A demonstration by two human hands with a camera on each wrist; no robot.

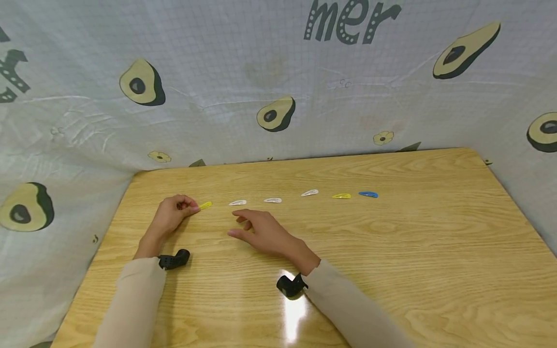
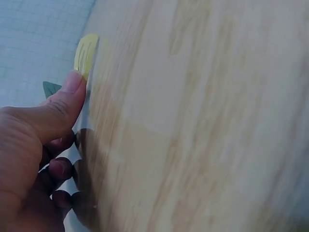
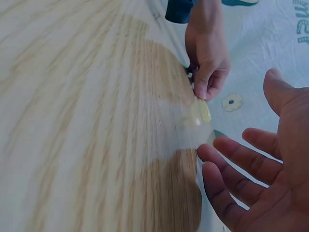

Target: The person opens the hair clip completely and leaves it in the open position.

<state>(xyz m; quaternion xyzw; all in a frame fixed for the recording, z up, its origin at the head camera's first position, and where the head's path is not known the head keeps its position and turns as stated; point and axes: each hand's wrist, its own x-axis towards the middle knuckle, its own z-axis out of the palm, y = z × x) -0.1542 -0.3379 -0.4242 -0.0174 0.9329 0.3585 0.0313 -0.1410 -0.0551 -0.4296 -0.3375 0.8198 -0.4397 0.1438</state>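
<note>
Between thumb and fingers, my left hand point(image 1: 175, 212) pinches the narrow end of a yellow snap hair clip point(image 1: 205, 205) at the left of the row. In the left wrist view the clip's point(image 2: 86, 54) rounded end points away from the thumb. My right hand point(image 1: 265, 233) hovers over the table with fingers spread and nothing in them, just in front of a white hair clip point(image 1: 237, 203). The right wrist view shows the right hand's loosely bent fingers point(image 3: 231, 169) facing the yellow clip point(image 3: 205, 111) and the left hand point(image 3: 208, 58).
Rightward along the row lie another white clip point(image 1: 272, 200), a tilted white clip point(image 1: 310, 193), a yellow clip point(image 1: 341, 196) and a blue clip point(image 1: 368, 194). Behind the wooden table point(image 1: 435, 241) hangs an avocado-print cloth point(image 1: 209, 72). Both wrists carry black cameras.
</note>
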